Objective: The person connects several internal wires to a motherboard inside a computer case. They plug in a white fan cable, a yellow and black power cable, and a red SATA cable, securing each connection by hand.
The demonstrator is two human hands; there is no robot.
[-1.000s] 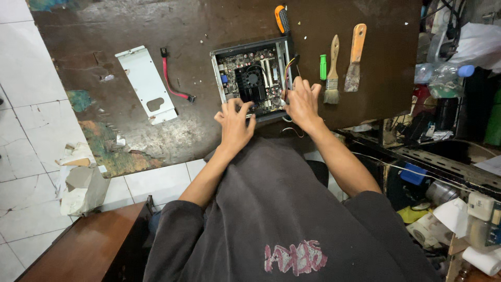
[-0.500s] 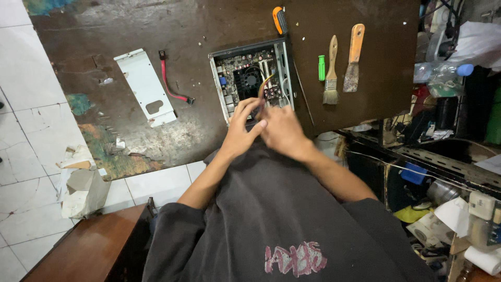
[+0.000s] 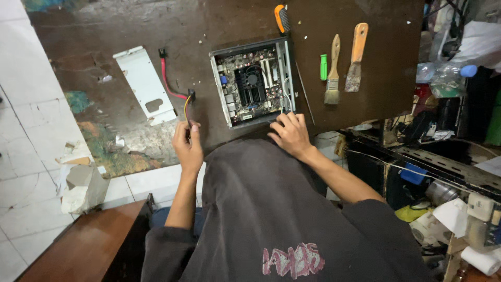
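while our right hand (image 3: 291,134) rests open on the case (image 3: 254,82) to steady it, our left hand (image 3: 188,143) pinches the cable (image 3: 186,108) left of it.

— What sits where on the worktable (image 3: 104,31)?

— The open computer case (image 3: 254,82) lies near the middle, close to the near edge. The right hand (image 3: 291,133) rests at its near right corner, touching the case wall. Left of the case, the left hand (image 3: 188,144) pinches a cable (image 3: 173,86) at the near edge; the cable runs away from it toward the far side.

— And further left?

— A flat metal cover plate (image 3: 144,84), just beside the cable. Right of the case lie a thin rod (image 3: 304,86), a small marker (image 3: 323,67), a paintbrush (image 3: 333,73) and a scraper (image 3: 356,58), side by side. A screwdriver (image 3: 282,19) lies behind the case's far right corner.
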